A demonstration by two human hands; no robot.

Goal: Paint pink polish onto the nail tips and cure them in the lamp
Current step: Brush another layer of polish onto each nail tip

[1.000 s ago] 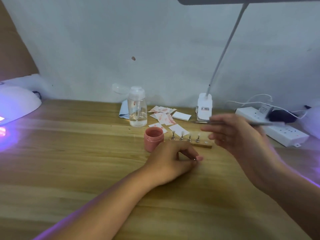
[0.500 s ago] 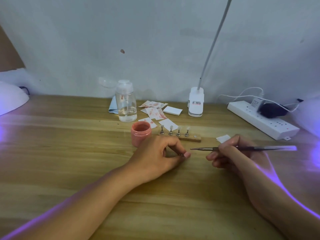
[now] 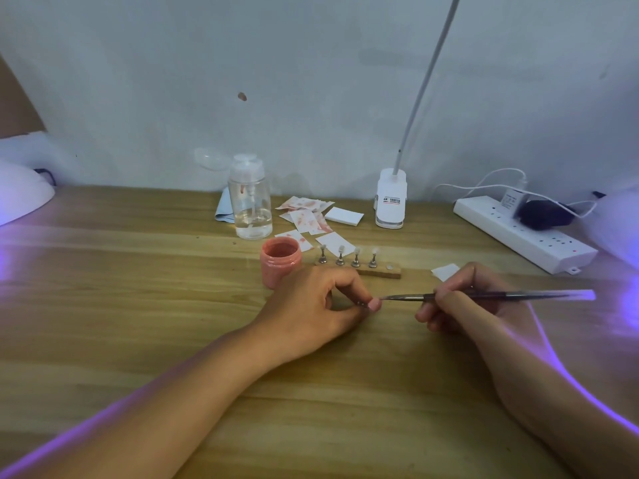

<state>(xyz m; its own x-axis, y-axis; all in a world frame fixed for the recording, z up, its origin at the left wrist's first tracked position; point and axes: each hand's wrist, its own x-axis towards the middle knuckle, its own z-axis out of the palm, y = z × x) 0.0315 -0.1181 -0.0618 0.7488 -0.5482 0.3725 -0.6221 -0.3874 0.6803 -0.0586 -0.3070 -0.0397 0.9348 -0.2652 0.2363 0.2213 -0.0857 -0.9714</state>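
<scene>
My left hand (image 3: 311,305) rests on the wooden table and pinches a small metal stand carrying a pink nail tip (image 3: 374,304). My right hand (image 3: 460,302) grips a thin brush (image 3: 484,296) held level, its tip touching the pink nail tip. Behind my left hand stands an open pink polish jar (image 3: 280,259). To its right, a wooden strip (image 3: 366,269) holds several metal stands with clear nail tips. The white curing lamp (image 3: 20,195) glows purple at the far left edge.
A clear pump bottle (image 3: 249,202), stained paper wipes (image 3: 307,216) and a white desk-lamp base (image 3: 390,202) stand along the wall. A white power strip (image 3: 522,233) with cables lies at the right. A small white pad (image 3: 445,272) lies near my right hand.
My right hand came down from above the strip and brought the brush tip to the nail tip in my left hand. The view shifted right, so less of the curing lamp shows.
</scene>
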